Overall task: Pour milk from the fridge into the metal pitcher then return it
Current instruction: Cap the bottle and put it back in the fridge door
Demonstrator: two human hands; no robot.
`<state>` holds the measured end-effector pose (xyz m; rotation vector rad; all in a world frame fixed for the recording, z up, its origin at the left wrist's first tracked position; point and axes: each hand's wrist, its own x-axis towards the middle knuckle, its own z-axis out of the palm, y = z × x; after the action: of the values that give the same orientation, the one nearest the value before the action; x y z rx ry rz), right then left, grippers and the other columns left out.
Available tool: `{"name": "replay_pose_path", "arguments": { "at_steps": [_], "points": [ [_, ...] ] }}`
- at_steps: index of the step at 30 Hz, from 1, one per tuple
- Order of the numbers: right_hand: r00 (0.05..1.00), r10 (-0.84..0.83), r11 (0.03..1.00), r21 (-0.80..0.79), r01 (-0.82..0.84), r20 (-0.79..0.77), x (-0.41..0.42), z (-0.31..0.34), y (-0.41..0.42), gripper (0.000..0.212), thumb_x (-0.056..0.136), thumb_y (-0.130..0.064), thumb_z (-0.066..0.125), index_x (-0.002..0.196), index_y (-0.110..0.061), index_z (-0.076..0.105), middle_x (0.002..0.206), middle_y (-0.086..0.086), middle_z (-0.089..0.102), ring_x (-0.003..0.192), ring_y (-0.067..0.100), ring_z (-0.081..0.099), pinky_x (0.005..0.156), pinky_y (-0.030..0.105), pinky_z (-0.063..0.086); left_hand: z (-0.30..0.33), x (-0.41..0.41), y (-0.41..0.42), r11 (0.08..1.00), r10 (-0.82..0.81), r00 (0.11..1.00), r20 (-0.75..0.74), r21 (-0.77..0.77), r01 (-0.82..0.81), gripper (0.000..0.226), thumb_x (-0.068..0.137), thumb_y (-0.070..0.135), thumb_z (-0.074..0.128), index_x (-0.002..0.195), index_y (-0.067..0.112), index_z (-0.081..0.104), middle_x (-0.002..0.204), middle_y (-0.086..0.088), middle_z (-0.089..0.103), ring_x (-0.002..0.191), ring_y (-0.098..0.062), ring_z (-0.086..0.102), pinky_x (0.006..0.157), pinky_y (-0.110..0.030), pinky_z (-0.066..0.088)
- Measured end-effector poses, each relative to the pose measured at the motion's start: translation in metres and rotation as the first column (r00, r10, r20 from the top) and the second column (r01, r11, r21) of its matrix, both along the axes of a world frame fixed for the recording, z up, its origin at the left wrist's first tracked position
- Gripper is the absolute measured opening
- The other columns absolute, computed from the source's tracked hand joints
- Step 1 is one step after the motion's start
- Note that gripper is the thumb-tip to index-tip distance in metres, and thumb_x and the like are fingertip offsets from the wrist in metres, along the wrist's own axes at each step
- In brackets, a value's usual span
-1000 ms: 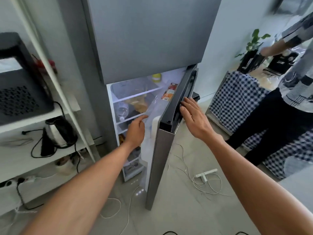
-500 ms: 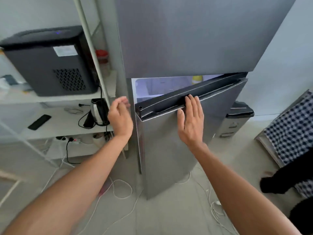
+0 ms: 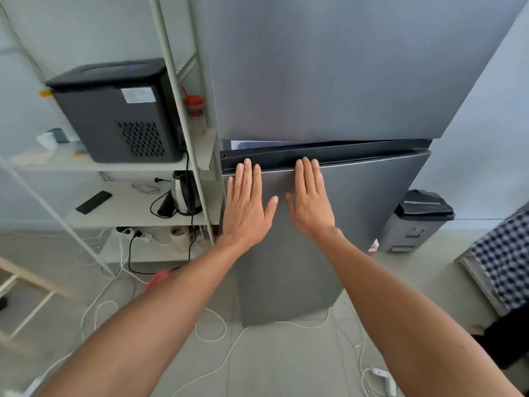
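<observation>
The grey fridge [image 3: 329, 67] fills the upper middle of the head view. Its lower door [image 3: 366, 202] is nearly closed, with only a thin bright gap under the upper door at the left. My left hand [image 3: 246, 202] presses flat on the lower door near its left top corner, fingers straight. My right hand [image 3: 310, 199] lies flat beside it, fingertips at the door's dark top edge. Neither hand holds anything. The milk and the metal pitcher are not in view.
A white shelf rack [image 3: 183, 156] stands left of the fridge with a black appliance [image 3: 117, 110], a kettle [image 3: 183, 193] and a phone [image 3: 94, 202]. Cables trail over the floor [image 3: 211, 330]. A grey bin [image 3: 420, 219] stands right of the fridge, a checked cloth [image 3: 503, 253] further right.
The lower door has swung from wide open to almost closed. My left hand came out of the fridge and now presses on the door beside my right hand.
</observation>
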<state>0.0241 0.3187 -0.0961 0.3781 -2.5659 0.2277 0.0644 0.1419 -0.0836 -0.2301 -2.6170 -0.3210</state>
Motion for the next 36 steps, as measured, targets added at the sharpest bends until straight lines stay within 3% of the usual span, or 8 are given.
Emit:
{"name": "replay_pose_path", "arguments": {
  "at_steps": [3, 6, 13, 32, 36],
  "points": [
    [0.998, -0.002, 0.999, 0.043, 0.000, 0.063, -0.009, 0.006, -0.002, 0.079, 0.105, -0.028, 0.050, 0.162, 0.006, 0.007, 0.170, 0.022, 0.003, 0.158, 0.038, -0.005, 0.127, 0.050, 0.015, 0.007, -0.016, -0.005, 1.000, 0.001, 0.994, 0.108, -0.001, -0.001, 0.080, 0.108, 0.055, 0.027, 0.165, 0.006, -0.004, 0.172, -0.013, -0.016, 0.158, -0.026, -0.018, 0.128, -0.043, -0.006],
    [0.990, -0.013, 0.998, 0.062, 0.004, 0.141, -0.017, 0.013, -0.007, 0.084, 0.104, -0.030, 0.049, 0.163, 0.004, -0.002, 0.170, 0.021, -0.006, 0.157, 0.035, -0.011, 0.128, 0.048, 0.010, 0.015, -0.033, -0.013, 1.000, 0.004, 0.982, 0.189, -0.023, 0.000, 0.082, 0.108, 0.058, 0.022, 0.164, 0.008, -0.009, 0.171, -0.010, -0.021, 0.157, -0.024, -0.020, 0.129, -0.042, -0.004],
    [0.963, -0.042, 0.996, 0.087, 0.020, 0.265, -0.030, 0.025, -0.015, 0.092, 0.105, -0.036, 0.047, 0.161, -0.001, -0.017, 0.168, 0.018, -0.023, 0.154, 0.032, -0.025, 0.129, 0.046, 0.001, 0.023, -0.055, -0.027, 0.998, -0.019, 0.967, 0.254, -0.059, 0.035, 0.086, 0.106, 0.062, 0.023, 0.163, 0.010, -0.015, 0.169, -0.007, -0.026, 0.156, -0.021, -0.023, 0.129, -0.041, -0.004],
    [0.957, -0.052, 0.997, 0.070, 0.033, 0.286, -0.028, 0.031, -0.017, 0.095, 0.104, -0.036, 0.051, 0.162, -0.004, -0.017, 0.168, 0.013, -0.025, 0.155, 0.028, -0.025, 0.129, 0.045, 0.000, 0.018, -0.060, -0.032, 0.997, -0.063, 0.975, 0.213, -0.032, 0.071, 0.088, 0.105, 0.062, 0.027, 0.163, 0.012, -0.015, 0.168, -0.005, -0.028, 0.155, -0.020, -0.026, 0.127, -0.038, -0.010],
    [0.958, -0.045, 0.999, 0.041, 0.035, 0.284, -0.024, 0.039, -0.016, 0.093, 0.103, -0.035, 0.053, 0.164, -0.007, -0.011, 0.170, 0.010, -0.020, 0.157, 0.027, -0.019, 0.128, 0.049, 0.009, 0.021, -0.059, -0.033, 0.996, -0.075, 0.966, 0.249, -0.030, 0.086, 0.088, 0.105, 0.063, 0.027, 0.163, 0.013, -0.016, 0.168, -0.004, -0.029, 0.155, -0.020, -0.026, 0.128, -0.041, -0.008]
  ]
}}
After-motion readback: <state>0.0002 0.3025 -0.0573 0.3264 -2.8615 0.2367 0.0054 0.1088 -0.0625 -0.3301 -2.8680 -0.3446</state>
